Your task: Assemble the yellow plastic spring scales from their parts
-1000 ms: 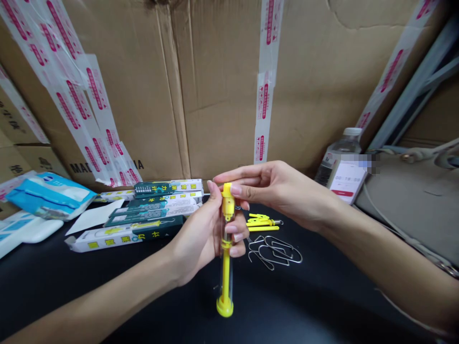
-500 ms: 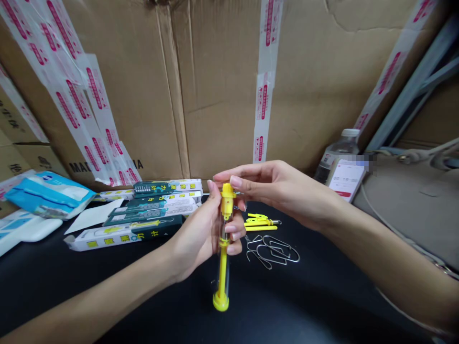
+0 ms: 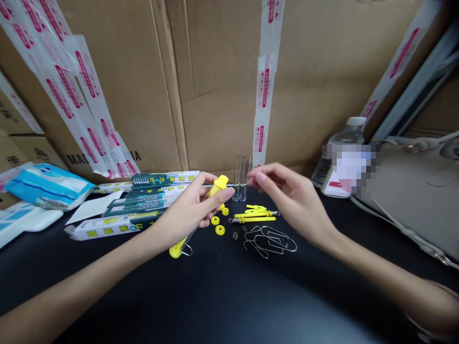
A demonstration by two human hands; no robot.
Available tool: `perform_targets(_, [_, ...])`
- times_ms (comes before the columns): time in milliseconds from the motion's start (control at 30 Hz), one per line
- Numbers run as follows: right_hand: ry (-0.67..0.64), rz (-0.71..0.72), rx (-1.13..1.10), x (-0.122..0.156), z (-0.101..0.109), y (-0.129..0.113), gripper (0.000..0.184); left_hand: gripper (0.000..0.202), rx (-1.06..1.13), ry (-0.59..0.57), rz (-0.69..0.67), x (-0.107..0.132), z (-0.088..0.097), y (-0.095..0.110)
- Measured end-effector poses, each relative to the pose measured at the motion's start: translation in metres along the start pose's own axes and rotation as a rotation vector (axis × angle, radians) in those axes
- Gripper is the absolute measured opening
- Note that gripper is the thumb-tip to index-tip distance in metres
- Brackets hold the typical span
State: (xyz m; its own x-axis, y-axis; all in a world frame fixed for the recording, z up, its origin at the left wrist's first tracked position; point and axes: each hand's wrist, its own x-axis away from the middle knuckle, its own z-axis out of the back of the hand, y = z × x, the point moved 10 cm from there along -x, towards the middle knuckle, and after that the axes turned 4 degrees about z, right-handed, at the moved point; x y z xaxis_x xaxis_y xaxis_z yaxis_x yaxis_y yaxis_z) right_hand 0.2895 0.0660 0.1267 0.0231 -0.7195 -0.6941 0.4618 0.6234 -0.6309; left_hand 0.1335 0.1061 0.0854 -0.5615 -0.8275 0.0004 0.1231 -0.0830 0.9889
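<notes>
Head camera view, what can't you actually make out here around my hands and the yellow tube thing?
- Head view: middle of the yellow-capped tube, covered by the left hand.
- Whether the right hand touches the clear tubes: fingers too close to tell.
- Label by the water bottle: pixelated.
- Print on the flat boxes: too small.

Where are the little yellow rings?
In the head view, the yellow rings lie on the black table near the middle, just right of the left hand and left of the metal hooks.
</notes>
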Motion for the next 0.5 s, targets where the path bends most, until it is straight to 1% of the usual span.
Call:
perform_targets(67, [-0.177, 0.103, 0.188, 0.015, -0.006, 0.002, 0.018, 0.040, -0.030, -0.001, 0.023, -0.001, 0.003, -0.005])
perform_targets(100, [-0.264, 0.200, 0.309, 0.023, -0.009, -0.001, 0.017, 0.037, -0.040, -0.004, 0.033, -0.002, 0.004, -0.008])
perform_targets(133, [-0.339, 0.265, 0.425, 0.030, -0.011, -0.001, 0.019, 0.034, -0.050, -0.007, 0.043, -0.003, 0.004, -0.010])
perform_targets(167, [-0.410, 0.275, 0.499, 0.036, -0.011, 0.003, 0.020, 0.032, -0.066, -0.008, 0.048, -0.004, 0.005, -0.011])
perform_targets(200, [-0.476, 0.245, 0.560, 0.039, -0.011, 0.010, 0.022, 0.031, -0.088, -0.008, 0.048, -0.005, 0.006, -0.012])
perform_targets(267, [-0.587, 0.120, 0.626, 0.043, -0.007, 0.028, 0.023, 0.030, -0.175, -0.005, 0.030, -0.006, 0.009, -0.009])
perform_targets(333, [-0.676, -0.017, 0.642, 0.047, -0.005, 0.044, 0.024, 0.029, -0.362, 0.023, -0.017, -0.006, 0.013, -0.001])
perform_targets(433, [-0.740, -0.130, 0.634, 0.052, -0.003, 0.060, 0.025, 0.026, -0.759, 0.092, -0.126, -0.004, 0.018, 0.015])
perform_targets(500, [-0.740, -0.163, 0.636, 0.054, -0.004, 0.067, 0.022, 0.025, -0.905, 0.098, -0.151, -0.002, 0.018, 0.018])
